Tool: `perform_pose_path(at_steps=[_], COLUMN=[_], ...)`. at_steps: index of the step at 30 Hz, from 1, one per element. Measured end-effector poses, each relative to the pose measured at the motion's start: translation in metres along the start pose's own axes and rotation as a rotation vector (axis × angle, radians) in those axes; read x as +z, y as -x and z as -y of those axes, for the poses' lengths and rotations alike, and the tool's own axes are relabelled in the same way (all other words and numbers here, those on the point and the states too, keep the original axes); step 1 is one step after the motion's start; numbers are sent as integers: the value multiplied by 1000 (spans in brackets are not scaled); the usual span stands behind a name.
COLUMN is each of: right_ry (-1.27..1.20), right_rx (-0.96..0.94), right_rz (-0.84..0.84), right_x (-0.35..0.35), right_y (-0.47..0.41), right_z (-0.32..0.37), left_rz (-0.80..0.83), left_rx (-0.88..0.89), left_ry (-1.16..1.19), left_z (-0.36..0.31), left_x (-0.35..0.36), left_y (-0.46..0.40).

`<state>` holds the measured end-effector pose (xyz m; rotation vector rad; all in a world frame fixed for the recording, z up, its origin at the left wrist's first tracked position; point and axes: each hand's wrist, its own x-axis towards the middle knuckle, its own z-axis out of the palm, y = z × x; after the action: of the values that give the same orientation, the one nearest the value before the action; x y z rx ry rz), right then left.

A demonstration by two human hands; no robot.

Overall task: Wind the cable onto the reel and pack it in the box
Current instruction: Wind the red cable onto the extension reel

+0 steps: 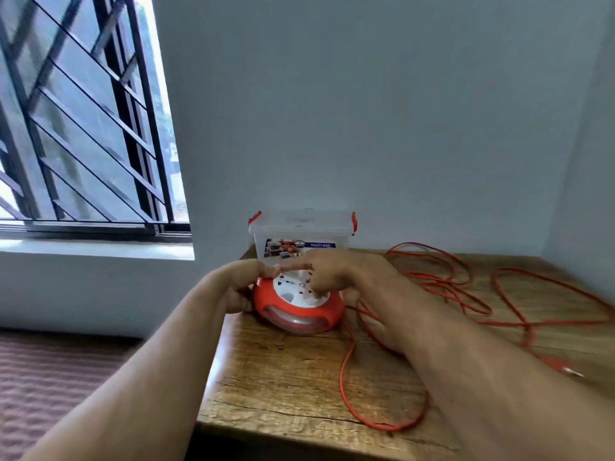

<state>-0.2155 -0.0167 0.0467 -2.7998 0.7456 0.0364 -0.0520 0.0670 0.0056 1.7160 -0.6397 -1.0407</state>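
From the head view, the red reel (pixel 298 306) with its white socket face sits flat on the wooden counter (pixel 283 371), near the counter's left edge. The left hand (pixel 241 284) grips the reel's left rim, its fingers curled around the red casing. The right hand (pixel 327 272) rests on top of the white face, fingers bent down onto it, the index finger stretched out toward the left hand; the frame is too blurred to show whether it pinches a knob there.

Just behind the reel stands a clear plastic box (pixel 302 236) with red clips, its lid on, against the wall (pixel 366 111). To the right of the reel the orange cable (pixel 466 287) lies unwound in loose, tangled loops across the counter, one long loop running from the reel toward the counter's front edge. The cable's far end lies blurred well to the right of the reel.

Left of the reel the counter ends, with a brown floor covering (pixel 50 377) below and a barred window (pixel 83 128) above. Bare wood lies in front of the reel.
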Motion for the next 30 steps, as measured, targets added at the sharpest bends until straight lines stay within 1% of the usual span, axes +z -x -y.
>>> perform_pose_path(at_steps=[3, 5, 8, 12, 17, 20, 22, 23, 24, 26, 27, 30], right_ry=[64, 138, 239, 280, 213, 144, 194, 277, 387, 554, 599, 647], right_rx=[-76, -116, -198, -225, -102, -137, -153, -144, -126, -105, -106, -161], right_rz=[-88, -112, -175, -184, -163, -235, -262, -255, -242, -245, -240, -223], right_x=[-1, 3, 8, 22, 25, 22, 23, 22, 21, 18, 17, 11], right_y=[14, 21, 27, 30, 26, 23, 20, 20, 20, 19, 18, 14], right_z=[-8, -11, -17, -28, -37, -32, -27, -25, -22, -18, -17, -19], left_rz=[23, -7, -10, -57, 46, 124, 136, 96, 16, -189, -266, -394], left_rx=[98, 160, 205, 312, 432, 437, 434, 450, 476, 535, 559, 643], left_ry=[164, 246, 421, 621, 684, 650, 627, 599, 541, 356, 273, 149], left_z=[1, 5, 19, 35, 41, 41, 41, 40, 39, 39, 39, 36], left_x=[8, 14, 25, 35, 42, 53, 56, 57, 58, 56, 55, 51], left_y=[2, 1, -4, -13, -10, 1, 7, 9, 9, 8, 8, 12])
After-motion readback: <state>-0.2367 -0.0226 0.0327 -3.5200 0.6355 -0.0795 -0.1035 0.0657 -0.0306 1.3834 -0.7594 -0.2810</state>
